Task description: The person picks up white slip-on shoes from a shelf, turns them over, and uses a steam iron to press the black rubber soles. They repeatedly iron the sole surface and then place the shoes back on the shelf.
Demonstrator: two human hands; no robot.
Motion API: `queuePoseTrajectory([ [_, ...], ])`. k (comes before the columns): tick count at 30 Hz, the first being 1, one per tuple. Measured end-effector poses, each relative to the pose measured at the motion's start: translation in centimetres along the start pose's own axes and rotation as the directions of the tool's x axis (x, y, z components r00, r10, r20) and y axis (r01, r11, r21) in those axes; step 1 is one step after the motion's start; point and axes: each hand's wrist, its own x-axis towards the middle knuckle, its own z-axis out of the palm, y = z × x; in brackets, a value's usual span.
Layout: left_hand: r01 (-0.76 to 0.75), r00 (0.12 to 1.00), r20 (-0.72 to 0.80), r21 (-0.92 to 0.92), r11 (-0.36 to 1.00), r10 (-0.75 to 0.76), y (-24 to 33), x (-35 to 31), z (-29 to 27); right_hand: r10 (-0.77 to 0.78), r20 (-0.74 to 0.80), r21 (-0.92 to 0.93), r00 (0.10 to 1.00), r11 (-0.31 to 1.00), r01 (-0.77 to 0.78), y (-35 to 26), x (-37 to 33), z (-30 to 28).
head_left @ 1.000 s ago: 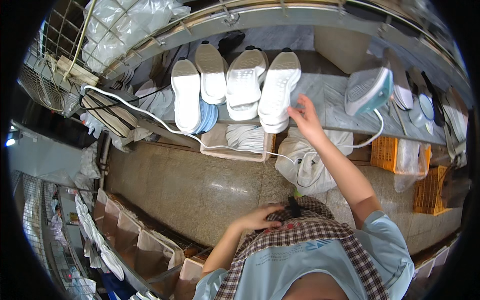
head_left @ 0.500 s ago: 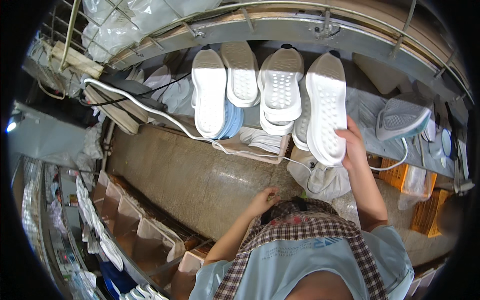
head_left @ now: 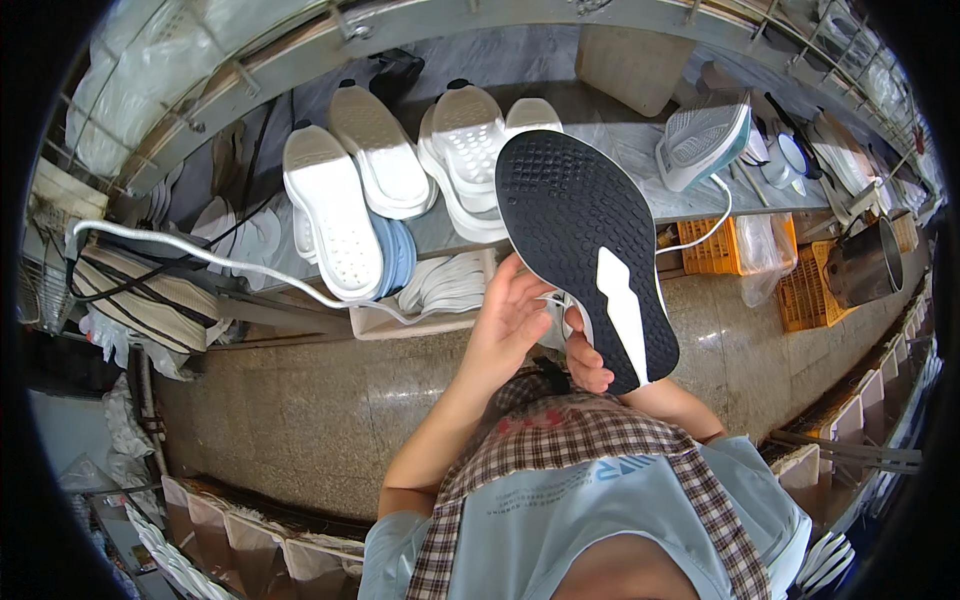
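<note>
My right hand (head_left: 584,352) grips a shoe sole (head_left: 565,210) by its near end. The sole is tilted up, showing a black textured tread with a white inset, and it hides part of that hand. Beside its left edge is my left hand (head_left: 508,322), fingers extended and apart; whether the fingertips touch the sole I cannot tell. Beyond, on the grey bench, white soles (head_left: 335,215) lie with their dimpled inner sides up, some stacked in pairs, next to a blue stack of curved pieces (head_left: 395,258).
A grey and teal iron (head_left: 703,140) with a white cord stands on the bench (head_left: 625,160) at right. Under the bench are a pale bin (head_left: 420,323) of white strips and orange crates (head_left: 710,250). A metal bucket (head_left: 866,262) stands far right. Wire mesh runs overhead.
The right hand has lifted the sole off the bench toward me and turned it tread side up. My left hand has risen beside it. The view has swung to the right.
</note>
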Motion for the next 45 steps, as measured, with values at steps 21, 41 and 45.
queuePoseTrajectory([
  [21,-0.069,0.997,-0.019,0.019,0.997,0.069,2.7,-5.0,1.2,0.101,-0.032,-0.220,0.994,0.970,-0.105,5.3,-0.3,-0.1],
  [41,-0.033,0.975,-0.223,-0.137,0.990,0.001,4.6,2.6,-1.1,-0.002,0.027,0.258,1.000,0.966,-0.005,3.0,4.4,4.0],
  [45,0.053,0.932,-0.354,-0.077,0.996,-0.076,4.0,1.8,-1.5,-0.090,-0.112,0.013,0.990,0.996,0.092,3.1,4.8,3.7],
])
